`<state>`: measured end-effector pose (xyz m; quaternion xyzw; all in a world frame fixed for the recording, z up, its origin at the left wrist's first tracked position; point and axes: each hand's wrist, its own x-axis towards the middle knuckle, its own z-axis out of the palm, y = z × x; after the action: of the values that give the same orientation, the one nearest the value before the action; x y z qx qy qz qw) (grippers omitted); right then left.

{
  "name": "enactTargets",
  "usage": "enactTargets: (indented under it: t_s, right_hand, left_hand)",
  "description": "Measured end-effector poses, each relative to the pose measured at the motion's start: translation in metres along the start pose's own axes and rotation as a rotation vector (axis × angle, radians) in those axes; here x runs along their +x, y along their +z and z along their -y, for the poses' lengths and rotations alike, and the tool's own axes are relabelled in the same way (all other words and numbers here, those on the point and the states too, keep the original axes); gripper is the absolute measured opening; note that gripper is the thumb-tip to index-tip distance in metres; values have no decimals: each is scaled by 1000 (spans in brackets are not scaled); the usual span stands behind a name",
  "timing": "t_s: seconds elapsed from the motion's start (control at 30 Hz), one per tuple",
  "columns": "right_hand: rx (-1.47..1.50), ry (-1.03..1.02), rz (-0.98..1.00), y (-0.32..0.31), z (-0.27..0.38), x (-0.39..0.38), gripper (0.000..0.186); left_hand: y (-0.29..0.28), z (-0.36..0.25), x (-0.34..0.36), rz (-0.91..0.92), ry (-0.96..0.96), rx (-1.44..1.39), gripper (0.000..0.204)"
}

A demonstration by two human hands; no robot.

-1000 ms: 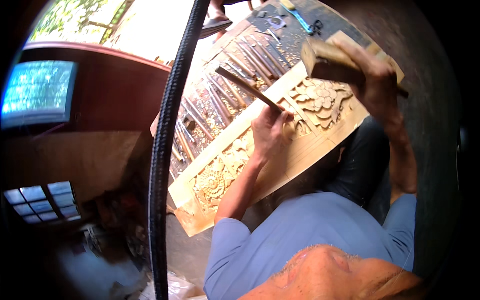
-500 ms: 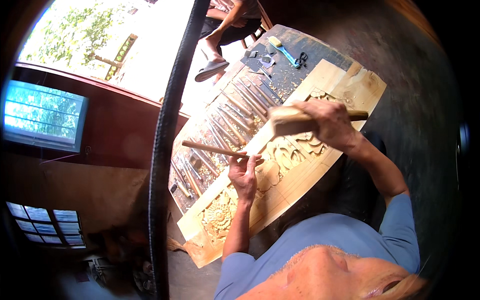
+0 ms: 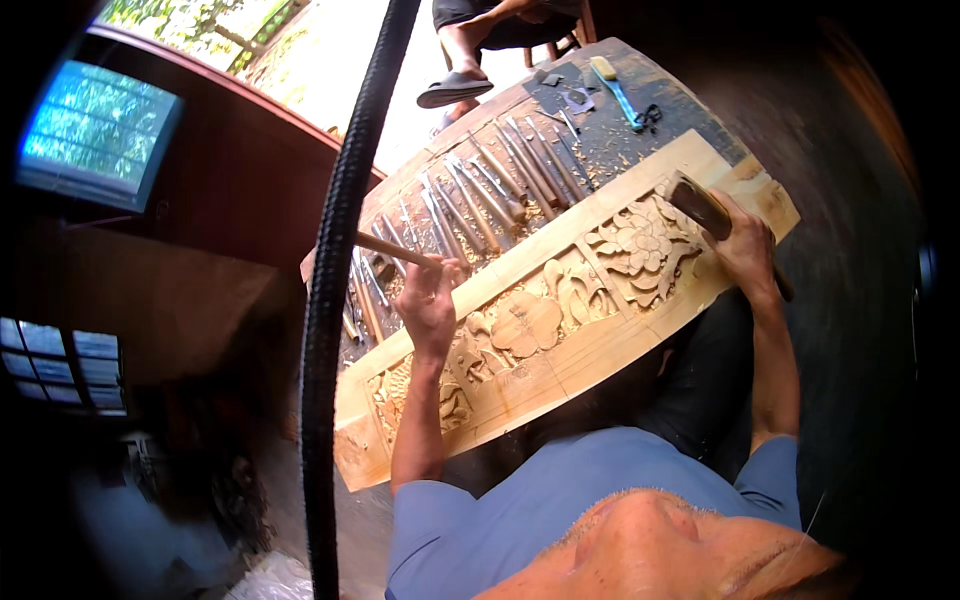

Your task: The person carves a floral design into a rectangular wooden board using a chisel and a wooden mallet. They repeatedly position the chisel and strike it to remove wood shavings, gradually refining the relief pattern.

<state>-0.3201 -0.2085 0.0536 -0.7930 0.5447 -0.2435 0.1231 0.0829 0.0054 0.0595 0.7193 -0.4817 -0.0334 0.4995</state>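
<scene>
A long pale wooden board (image 3: 580,370) carved with flowers and leaves lies slantwise before me. My left hand (image 3: 429,312) is closed round a carving chisel (image 3: 398,250), just above the board's far left edge. The chisel's wooden handle points left; its blade end is hidden by my fingers. Over the right end of the board, beside a carved flower (image 3: 642,240), my right hand (image 3: 745,250) grips a wooden mallet (image 3: 702,206). The mallet's head is apart from the chisel, and its handle sticks out below my hand.
Several chisels (image 3: 468,200) lie in a row among shavings on the worktable (image 3: 690,90) beyond the board. A blue-handled brush (image 3: 617,92) and dark scraps rest at its far end. Another person's sandalled foot (image 3: 455,92) is past the table. A black cord (image 3: 345,220) crosses the view at left.
My left hand has carried the chisel left, toward the table's tools. My right hand has swung the mallet right, away from the chisel, uncovering the carved flower. The view has shifted somewhat.
</scene>
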Motion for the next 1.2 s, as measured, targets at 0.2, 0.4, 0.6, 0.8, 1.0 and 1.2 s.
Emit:
enactTargets:
  t_s: [0.2,0.4,0.6,0.8,1.0,1.2]
  right_hand:
    - [19,45,45,5,-5,4,56]
    - [-73,53,60,9,-6,3,54]
    - [-148,-10,-3,18,-15,2,52]
    - [-231,-3,-71,20,-24,4,54]
    - [-258,65,-65,5,-11,4,59]
    - [-343,54,-60,19,-31,11,57]
  left_hand:
    - [-39,51,29,-41,190,383,10]
    - [-46,106,59,66,353,608,7]
    - [-30,137,91,230,459,686,13]
    - [-10,171,108,249,464,632,11]
    - [8,208,108,255,398,675,18]
    - [9,195,103,228,539,594,21]
